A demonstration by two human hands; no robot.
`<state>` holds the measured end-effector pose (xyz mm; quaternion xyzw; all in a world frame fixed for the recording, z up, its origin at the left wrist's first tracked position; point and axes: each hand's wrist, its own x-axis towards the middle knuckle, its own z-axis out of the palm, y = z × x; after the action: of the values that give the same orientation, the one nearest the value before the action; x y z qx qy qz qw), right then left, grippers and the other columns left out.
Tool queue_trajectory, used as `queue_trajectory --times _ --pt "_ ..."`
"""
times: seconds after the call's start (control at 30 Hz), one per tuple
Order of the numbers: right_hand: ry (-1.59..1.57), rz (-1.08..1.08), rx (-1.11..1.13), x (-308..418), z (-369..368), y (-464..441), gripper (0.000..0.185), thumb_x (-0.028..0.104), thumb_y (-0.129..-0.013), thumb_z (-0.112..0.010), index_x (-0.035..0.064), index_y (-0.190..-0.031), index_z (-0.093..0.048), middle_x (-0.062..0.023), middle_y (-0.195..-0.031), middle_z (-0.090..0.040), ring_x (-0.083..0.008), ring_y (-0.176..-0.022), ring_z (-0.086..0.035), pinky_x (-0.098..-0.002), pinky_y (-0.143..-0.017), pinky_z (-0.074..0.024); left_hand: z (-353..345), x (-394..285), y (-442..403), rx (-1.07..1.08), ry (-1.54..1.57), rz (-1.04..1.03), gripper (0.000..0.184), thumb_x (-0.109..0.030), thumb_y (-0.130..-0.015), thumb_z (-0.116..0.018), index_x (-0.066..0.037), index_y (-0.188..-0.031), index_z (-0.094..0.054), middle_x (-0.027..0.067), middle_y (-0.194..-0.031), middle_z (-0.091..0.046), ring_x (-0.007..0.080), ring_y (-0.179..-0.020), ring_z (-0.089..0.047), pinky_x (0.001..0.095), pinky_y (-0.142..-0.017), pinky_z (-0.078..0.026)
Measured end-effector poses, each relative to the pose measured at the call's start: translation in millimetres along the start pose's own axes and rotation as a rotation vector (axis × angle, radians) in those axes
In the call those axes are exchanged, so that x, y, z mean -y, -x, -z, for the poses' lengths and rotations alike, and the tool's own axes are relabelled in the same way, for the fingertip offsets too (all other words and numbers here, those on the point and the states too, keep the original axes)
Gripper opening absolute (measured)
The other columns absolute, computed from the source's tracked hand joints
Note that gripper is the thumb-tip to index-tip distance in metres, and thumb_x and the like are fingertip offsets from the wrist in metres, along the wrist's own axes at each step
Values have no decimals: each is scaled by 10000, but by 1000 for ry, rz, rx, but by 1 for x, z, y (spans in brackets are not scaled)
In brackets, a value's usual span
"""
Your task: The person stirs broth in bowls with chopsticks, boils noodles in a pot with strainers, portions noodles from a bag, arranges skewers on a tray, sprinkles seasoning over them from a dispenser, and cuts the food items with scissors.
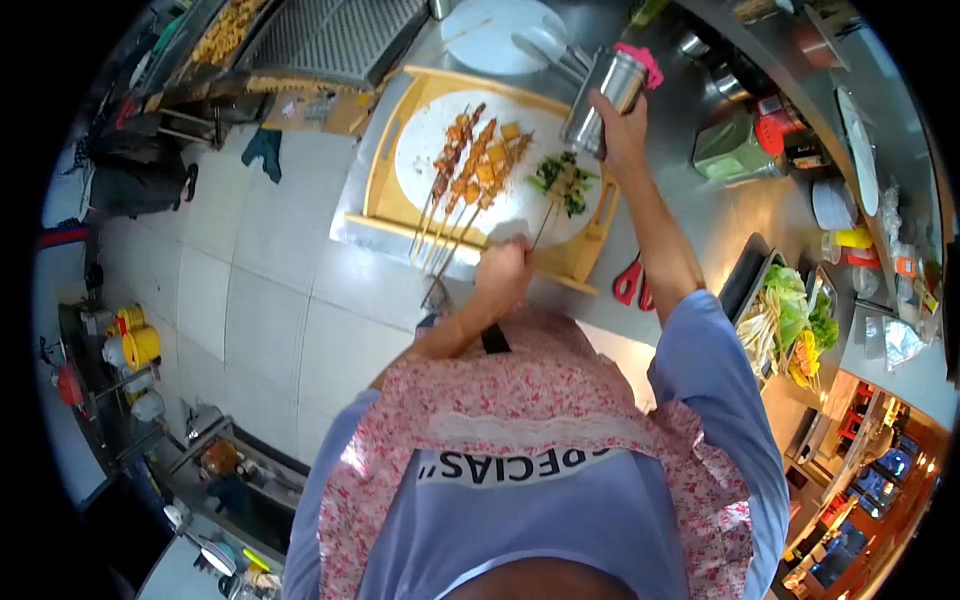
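My left hand (505, 270) is closed around the stick end of a skewer of leafy greens (563, 186), whose food end lies over the right side of a white round plate (415, 150). In my right hand (625, 128) is a metal shaker canister (604, 98), tilted with its lower end above the greens. Something pink covers its upper end. Several skewers of browned meat and yellowish chunks (480, 170) rest on the plate, sticks toward me. Under the plate is a yellow wooden tray (382, 150) with raised side walls.
Red-handled scissors (628, 282) lie right of the tray. Another white plate (495, 35) and metal utensils (550, 48) are behind it. Vegetables (790, 310) fill trays at right, near a green container (728, 148). A metal grate (325, 45) stands upper left; a person (135, 185) is at left.
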<state>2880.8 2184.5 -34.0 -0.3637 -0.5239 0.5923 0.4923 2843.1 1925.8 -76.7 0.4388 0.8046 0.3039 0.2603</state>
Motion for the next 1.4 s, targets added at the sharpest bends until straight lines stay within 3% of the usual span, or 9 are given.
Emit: queue_trajectory --times 0.3,0.4,0.7,0.9,0.97,1.13,1.17,1.33,1.4 --pt "-81 -54 82 9 -8 27 659 127 -733 -732 15 -1243 -331 -113 -1082 -513 -207 -967 -536 -337 -829 -467 -2 13 4 -33 273 18 117 -142 -811 -595 -27 -792 -591 142 -660 -601 267 -602 -605 352 -580 -464" --pt "-182 -49 9 17 -3 36 633 114 -750 -716 22 -1243 -330 -109 -1078 -510 -194 -957 -533 -333 -829 -466 12 1 6 -76 258 -11 60 -106 -784 -581 -46 -791 -581 185 -683 -603 383 -629 -591 453 -602 -470" --pt "-608 10 59 63 3 18 470 85 -782 -673 43 -1165 -404 -84 -1003 -519 -174 -888 -547 -331 -757 -512 36 -14 16 -335 -493 -331 101 -66 -726 -579 -56 -810 -524 78 -750 -539 241 -567 -624 347 -456 -507" --pt "-437 -1 -40 67 -9 45 451 92 -804 -660 45 -1178 -414 -81 -1033 -540 -177 -908 -555 -340 -782 -496 11 -5 19 -143 -494 -260 158 -45 -722 -559 -52 -871 -508 89 -787 -552 271 -623 -645 359 -485 -524" --pt "170 106 75 24 11 27 495 62 -784 -667 35 -1190 -385 -101 -1054 -524 -183 -907 -554 -326 -779 -495 3 0 24 -79 -456 -191 136 -56 -749 -547 -42 -877 -504 116 -804 -574 296 -620 -648 398 -502 -525" --pt "-240 96 -17 32 -8 42 505 102 -759 -711 6 -1150 -407 -100 -1029 -525 -172 -889 -539 -320 -768 -475 3 -3 13 -84 -398 -118 86 -82 -800 -517 -30 -867 -501 139 -766 -603 318 -571 -633 431 -489 -509" --pt "111 -11 73 34 -2 37 488 86 -772 -693 24 -1157 -399 -103 -1029 -527 -175 -889 -549 -326 -764 -488 3 -1 14 -78 -408 -132 82 -87 -806 -514 -28 -862 -502 137 -750 -603 320 -564 -631 431 -486 -507" --pt "-305 79 11 22 -14 20 517 83 -777 -694 31 -1191 -387 -95 -1031 -530 -174 -882 -556 -323 -741 -499 -4 8 27 -142 -324 -147 75 -124 -831 -514 -51 -819 -508 173 -685 -606 336 -526 -613 444 -454 -491" --pt "-54 16 74 20 -12 11 596 107 -745 -724 16 -1215 -370 -107 -1039 -537 -186 -897 -556 -311 -774 -483 -5 7 19 -159 -340 -132 109 -156 -826 -557 -59 -811 -510 166 -613 -597 341 -508 -601 446 -464 -488"
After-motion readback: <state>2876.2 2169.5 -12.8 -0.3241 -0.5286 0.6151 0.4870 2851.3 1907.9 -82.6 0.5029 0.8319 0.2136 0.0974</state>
